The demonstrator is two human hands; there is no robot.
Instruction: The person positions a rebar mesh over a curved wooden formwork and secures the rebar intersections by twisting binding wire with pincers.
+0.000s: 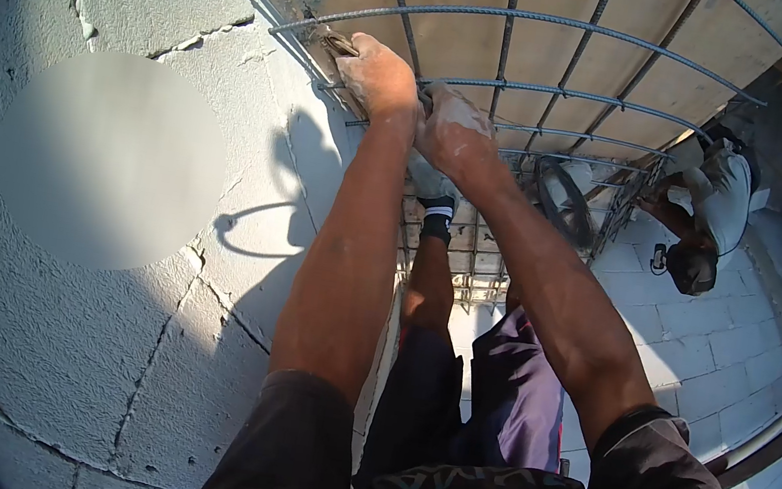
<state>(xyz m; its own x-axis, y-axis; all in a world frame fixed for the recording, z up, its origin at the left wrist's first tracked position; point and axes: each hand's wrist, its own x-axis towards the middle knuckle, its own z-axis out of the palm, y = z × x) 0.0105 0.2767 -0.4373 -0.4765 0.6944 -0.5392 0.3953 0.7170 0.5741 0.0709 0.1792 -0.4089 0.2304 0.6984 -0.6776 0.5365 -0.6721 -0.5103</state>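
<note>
Dusted with pale powder, my left hand (376,75) is closed at the left end of the rebar grid, near the block wall (192,154). A small thin object (342,45) pokes out from its fingers, too unclear to name. My right hand (456,133) is closed just right of it and lower, beside a horizontal bar (575,95); what it grips is hidden. Vertical bars (508,39) cross the horizontal ones in front of a wooden panel (551,51).
A co-worker (721,203) bends over at the right, beside the rebar cage. A dark coil (564,200) hangs or lies inside the cage. My foot (435,185) is among the lower bars. Pale blocks (721,334) form the surface at the lower right.
</note>
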